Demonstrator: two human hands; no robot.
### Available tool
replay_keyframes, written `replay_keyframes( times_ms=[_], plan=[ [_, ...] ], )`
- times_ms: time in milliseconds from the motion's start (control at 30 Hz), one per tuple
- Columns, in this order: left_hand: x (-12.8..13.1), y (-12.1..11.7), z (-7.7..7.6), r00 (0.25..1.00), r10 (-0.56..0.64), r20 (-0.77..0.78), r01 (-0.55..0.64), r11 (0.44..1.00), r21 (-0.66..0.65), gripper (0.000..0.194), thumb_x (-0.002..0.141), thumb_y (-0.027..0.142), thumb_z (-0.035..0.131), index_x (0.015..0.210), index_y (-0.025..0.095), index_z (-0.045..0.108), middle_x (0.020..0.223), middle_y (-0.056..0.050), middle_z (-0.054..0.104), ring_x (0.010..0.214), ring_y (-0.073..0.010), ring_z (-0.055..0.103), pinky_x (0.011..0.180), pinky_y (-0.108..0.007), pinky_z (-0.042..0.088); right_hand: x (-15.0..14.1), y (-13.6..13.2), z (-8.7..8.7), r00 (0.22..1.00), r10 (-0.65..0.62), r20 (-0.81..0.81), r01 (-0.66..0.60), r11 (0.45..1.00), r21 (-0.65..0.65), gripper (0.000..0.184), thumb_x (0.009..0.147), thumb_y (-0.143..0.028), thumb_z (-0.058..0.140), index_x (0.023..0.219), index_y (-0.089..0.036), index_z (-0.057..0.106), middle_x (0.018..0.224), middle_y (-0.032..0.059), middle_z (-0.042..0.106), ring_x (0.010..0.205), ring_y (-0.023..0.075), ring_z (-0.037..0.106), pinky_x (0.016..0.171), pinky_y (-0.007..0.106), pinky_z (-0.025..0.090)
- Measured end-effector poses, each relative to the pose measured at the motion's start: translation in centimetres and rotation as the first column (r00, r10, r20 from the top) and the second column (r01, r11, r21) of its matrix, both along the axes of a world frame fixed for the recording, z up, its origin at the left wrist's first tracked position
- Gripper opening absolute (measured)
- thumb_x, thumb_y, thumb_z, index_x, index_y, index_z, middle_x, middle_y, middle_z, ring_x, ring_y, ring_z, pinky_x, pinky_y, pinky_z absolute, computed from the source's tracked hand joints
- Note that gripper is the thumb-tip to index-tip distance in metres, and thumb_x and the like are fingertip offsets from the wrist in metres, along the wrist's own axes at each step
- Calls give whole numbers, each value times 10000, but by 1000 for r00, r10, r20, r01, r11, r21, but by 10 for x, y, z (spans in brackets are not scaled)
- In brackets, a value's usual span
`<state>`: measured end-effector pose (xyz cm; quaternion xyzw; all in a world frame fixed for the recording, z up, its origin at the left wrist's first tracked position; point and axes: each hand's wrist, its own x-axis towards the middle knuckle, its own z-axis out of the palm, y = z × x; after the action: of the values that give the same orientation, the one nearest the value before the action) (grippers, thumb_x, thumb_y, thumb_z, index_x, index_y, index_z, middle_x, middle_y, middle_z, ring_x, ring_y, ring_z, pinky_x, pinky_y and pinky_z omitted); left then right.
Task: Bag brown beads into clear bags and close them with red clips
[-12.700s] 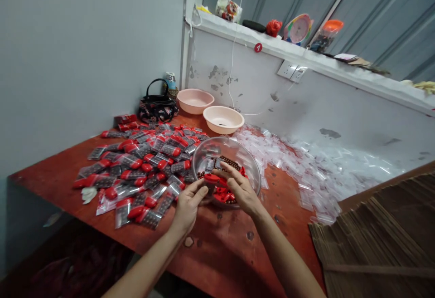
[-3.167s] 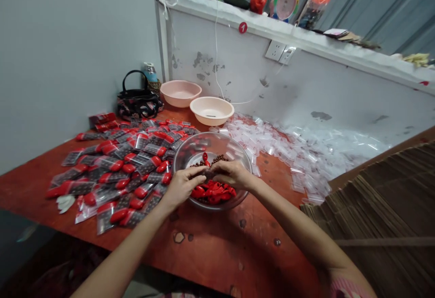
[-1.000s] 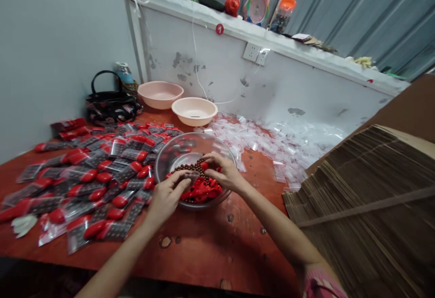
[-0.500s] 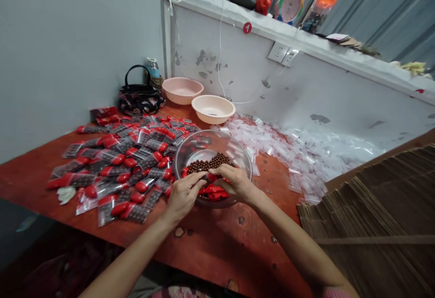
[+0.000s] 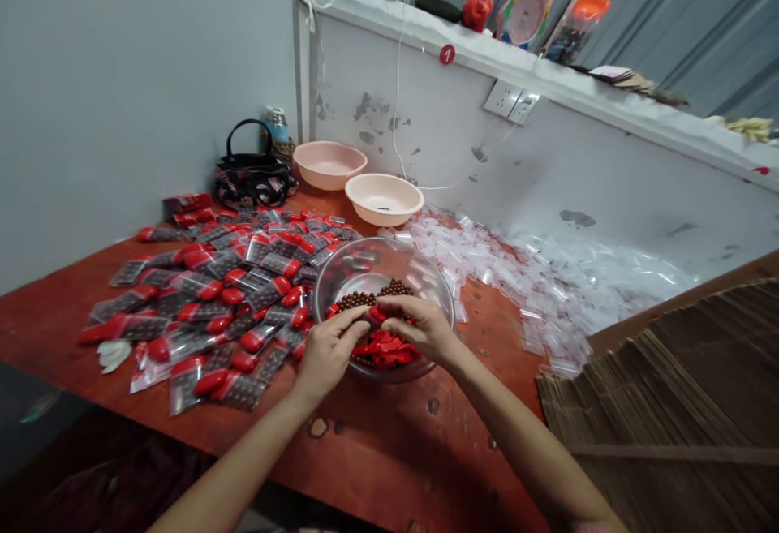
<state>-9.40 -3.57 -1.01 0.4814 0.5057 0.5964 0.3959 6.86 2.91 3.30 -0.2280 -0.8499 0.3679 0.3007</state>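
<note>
Left hand (image 5: 329, 353) and right hand (image 5: 426, 330) drew together over one glass bowl (image 5: 359, 261).

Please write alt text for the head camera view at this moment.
A person's left hand and right hand work inside a clear bowl holding dark brown beads and red pieces on a red-brown table. Small plastic packets of dark beads and red pieces lie spread to the left, with loose clear plastic bags to the right.
</note>
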Motion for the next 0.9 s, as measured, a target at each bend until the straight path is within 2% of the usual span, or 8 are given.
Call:
replay_keyframes(
  times_ms=[100,167,300,433,600,667,800,900],
  plan=[
    [-1,2,1,956,-28,291,48,997,-62,338,702,343,602,1004,194,633,992,-52,667,845,-229,631,694,-345,538,3,-6,-7,957,-70,-283,-79,873,-481,462,701,-282,656,1123,-251,470,1075,56,583,914,184,592,797,344,469],
    [-1,2,1,934,-33,357,60,996,-64,373,687,347,619,1016,170,628,989,-71,667,831,-233,635,680,-347,541,6,-9,-15,904,-154,-398,-150,758,-635,420,684,-294,671,1068,-229,515,1088,63,581,891,185,608,812,358,470],
    [-2,-3,2,987,-14,161,17,1000,-18,298,690,318,620,959,199,664,956,-49,682,888,-229,619,808,-369,493,6,-7,-22,854,-285,-436,-156,659,-736,297,644,-326,696,882,-185,589,856,38,638,660,127,617,653,275,507],
    [-1,-8,4,995,-62,-82,72,990,120,218,735,268,574,922,239,682,994,-37,663,981,-220,571,907,-366,421,0,-3,-12,927,-162,-339,-182,596,-782,338,598,-361,719,834,-154,594,805,26,603,671,115,587,606,230,491],
    [3,-11,3,990,-34,-133,57,983,174,229,758,257,546,949,257,671,1029,-41,645,1064,-219,512,935,-376,392,-11,-11,-5,959,50,-278,-279,317,-906,300,732,-324,585,954,-124,562,826,56,595,739,133,583,733,310,473],
    [4,-11,2,987,-4,-163,36,981,188,219,768,259,537,940,250,672,1019,-44,645,1057,-210,515,926,-368,402,-15,-15,-7,951,28,-307,-302,292,-907,273,728,-300,576,919,-105,568,791,55,592,700,128,576,714,309,475],
    [4,-10,-2,971,64,-231,-5,969,247,211,786,251,523,942,226,663,1017,-45,643,1036,-194,529,935,-366,396,-25,-20,-13,907,-154,-392,-314,375,-872,158,670,-232,604,761,-107,570,700,14,562,639,110,551,633,262,480],
    [3,-8,-4,963,80,-256,-11,966,260,215,792,257,514,950,214,655,1028,-44,639,1035,-191,532,945,-365,392,-33,-22,-18,888,-247,-388,-280,381,-881,158,650,-249,613,728,-123,558,673,-3,551,613,99,542,602,246,480]
  ],
)
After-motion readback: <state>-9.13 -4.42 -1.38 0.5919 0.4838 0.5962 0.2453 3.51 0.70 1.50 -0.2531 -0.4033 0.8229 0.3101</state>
